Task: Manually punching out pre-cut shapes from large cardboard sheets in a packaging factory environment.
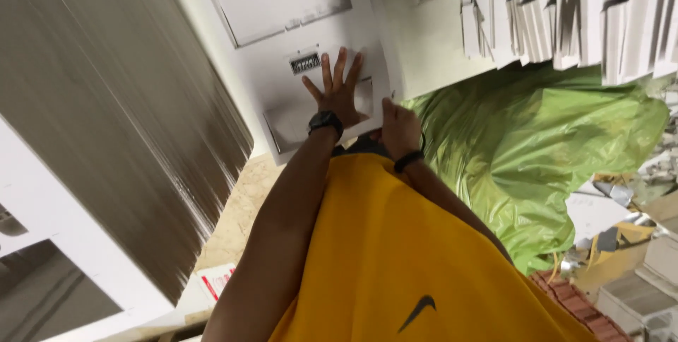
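Observation:
A white die-cut cardboard sheet [282,24] with cut-out panels lies in front of me on a pile of similar sheets. My left hand [337,91], with a black watch on its wrist, presses flat on the sheet's near corner with fingers spread. My right hand [399,128], wearing a black wristband, grips the sheet's near right edge with the thumb on top. My yellow shirt [395,257] fills the lower middle of the view.
A tall stack of sheets [106,102], seen edge-on, stands at the left. A green plastic bag [544,144] bulges at the right, below bundles of white cards [579,10]. Card scraps and boxes [621,250] lie at the lower right. Beige floor [236,215] shows below.

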